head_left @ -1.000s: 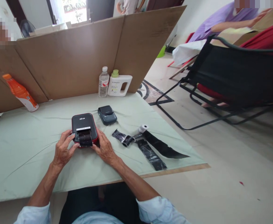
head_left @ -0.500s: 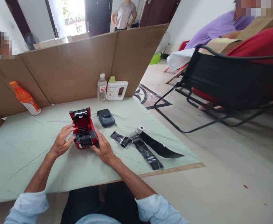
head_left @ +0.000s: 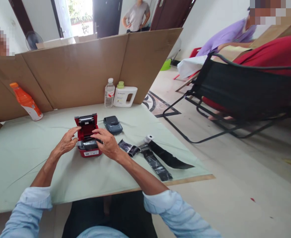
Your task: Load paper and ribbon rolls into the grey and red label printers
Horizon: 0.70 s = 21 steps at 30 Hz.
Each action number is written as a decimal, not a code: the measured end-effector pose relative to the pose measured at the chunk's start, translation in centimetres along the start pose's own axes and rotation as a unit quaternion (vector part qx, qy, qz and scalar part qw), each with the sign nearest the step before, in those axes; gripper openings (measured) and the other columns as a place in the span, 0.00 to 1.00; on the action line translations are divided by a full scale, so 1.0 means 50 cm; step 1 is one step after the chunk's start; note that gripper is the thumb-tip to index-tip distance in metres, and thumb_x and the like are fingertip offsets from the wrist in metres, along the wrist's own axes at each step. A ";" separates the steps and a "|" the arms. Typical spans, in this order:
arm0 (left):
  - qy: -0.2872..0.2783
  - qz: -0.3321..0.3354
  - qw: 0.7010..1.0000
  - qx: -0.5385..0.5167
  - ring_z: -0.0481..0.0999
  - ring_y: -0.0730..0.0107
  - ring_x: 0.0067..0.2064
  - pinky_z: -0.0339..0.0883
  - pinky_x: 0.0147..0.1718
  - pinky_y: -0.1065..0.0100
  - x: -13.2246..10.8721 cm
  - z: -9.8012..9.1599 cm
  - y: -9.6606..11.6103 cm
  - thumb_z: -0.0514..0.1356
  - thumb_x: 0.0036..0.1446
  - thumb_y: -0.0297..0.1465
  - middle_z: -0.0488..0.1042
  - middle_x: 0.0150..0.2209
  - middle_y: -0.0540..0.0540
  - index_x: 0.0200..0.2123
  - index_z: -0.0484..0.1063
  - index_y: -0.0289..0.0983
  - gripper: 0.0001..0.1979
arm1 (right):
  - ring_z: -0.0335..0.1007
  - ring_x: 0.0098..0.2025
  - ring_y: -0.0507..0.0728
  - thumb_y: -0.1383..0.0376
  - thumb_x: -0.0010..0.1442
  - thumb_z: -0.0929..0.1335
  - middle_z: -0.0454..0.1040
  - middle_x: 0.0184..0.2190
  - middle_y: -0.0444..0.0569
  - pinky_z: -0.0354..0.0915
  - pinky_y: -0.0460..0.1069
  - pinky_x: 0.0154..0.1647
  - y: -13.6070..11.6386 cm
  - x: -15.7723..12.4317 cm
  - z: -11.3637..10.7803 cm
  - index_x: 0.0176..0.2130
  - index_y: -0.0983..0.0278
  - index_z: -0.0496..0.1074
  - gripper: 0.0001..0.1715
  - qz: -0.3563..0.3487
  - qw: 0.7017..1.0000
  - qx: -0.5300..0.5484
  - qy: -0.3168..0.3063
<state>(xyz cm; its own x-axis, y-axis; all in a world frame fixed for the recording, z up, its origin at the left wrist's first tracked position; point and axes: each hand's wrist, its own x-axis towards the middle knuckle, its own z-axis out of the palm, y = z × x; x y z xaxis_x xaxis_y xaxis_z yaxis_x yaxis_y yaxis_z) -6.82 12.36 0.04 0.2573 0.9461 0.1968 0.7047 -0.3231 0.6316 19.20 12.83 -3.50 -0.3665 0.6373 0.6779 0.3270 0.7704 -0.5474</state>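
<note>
A small red and black printer point(head_left: 89, 153) stands on the cloth-covered table with its lid point(head_left: 86, 120) raised. Dark film point(head_left: 88, 143) lies across the front of its opening. My left hand point(head_left: 67, 141) is at the printer's left side, fingers stretched and apart, fingertips near the raised lid. My right hand point(head_left: 107, 142) reaches over the right rim, fingers spread above the opening; its thumb is by the rim's dark edge. Whether either hand touches the film is hidden. Right of the printer lie a dark grey device point(head_left: 113, 125) and black film strips point(head_left: 157, 164).
A white roll point(head_left: 149, 138) sits by the strips. Along the cardboard screen point(head_left: 78, 76) stand an orange bottle point(head_left: 26, 101), a water bottle point(head_left: 109, 93) and a white jug point(head_left: 125, 97). A black folding chair point(head_left: 244, 86) is at right. Other people are beyond the screen and at right.
My right hand has risen from the printer's right side to over its opening. The black film that hung down the front no longer hangs there, and a white label shows.
</note>
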 end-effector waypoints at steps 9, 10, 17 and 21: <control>-0.027 0.028 0.987 -0.156 0.80 0.51 0.58 0.69 0.63 0.49 0.027 0.000 0.044 0.67 0.54 0.32 0.83 0.56 0.39 0.58 0.78 0.36 0.27 | 0.65 0.29 0.52 0.59 0.63 0.68 0.72 0.25 0.42 0.59 0.47 0.31 0.000 0.151 -0.030 0.29 0.64 0.76 0.15 0.133 0.975 0.168 -0.057; -0.026 0.027 0.985 -0.169 0.81 0.51 0.56 0.70 0.61 0.51 0.031 0.002 0.048 0.68 0.54 0.33 0.83 0.54 0.39 0.56 0.79 0.35 0.26 | 0.62 0.28 0.52 0.56 0.62 0.68 0.69 0.24 0.41 0.57 0.47 0.30 -0.006 0.161 -0.033 0.27 0.64 0.75 0.17 0.136 0.971 0.186 -0.061; -0.032 0.023 0.985 -0.168 0.82 0.51 0.51 0.74 0.53 0.57 0.030 -0.006 0.086 0.68 0.57 0.41 0.85 0.49 0.41 0.48 0.82 0.36 0.19 | 0.58 0.28 0.51 0.46 0.61 0.71 0.64 0.23 0.40 0.54 0.47 0.28 -0.073 0.193 -0.083 0.26 0.64 0.71 0.26 0.138 0.955 0.261 -0.030; -0.022 0.036 0.987 -0.152 0.83 0.51 0.50 0.75 0.51 0.58 0.031 -0.027 0.126 0.69 0.58 0.44 0.85 0.49 0.41 0.51 0.81 0.37 0.22 | 0.69 0.34 0.53 0.47 0.61 0.73 0.75 0.31 0.45 0.66 0.49 0.37 -0.100 0.141 -0.134 0.34 0.64 0.77 0.22 0.123 0.945 0.301 0.043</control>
<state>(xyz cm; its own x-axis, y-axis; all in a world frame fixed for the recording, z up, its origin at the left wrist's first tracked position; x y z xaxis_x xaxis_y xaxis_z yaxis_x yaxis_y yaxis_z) -2.86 11.80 5.32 0.3338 0.9164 0.2208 0.4540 -0.3616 0.8143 20.80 13.35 7.30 -0.2641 0.8145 0.5166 -0.1713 0.4875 -0.8562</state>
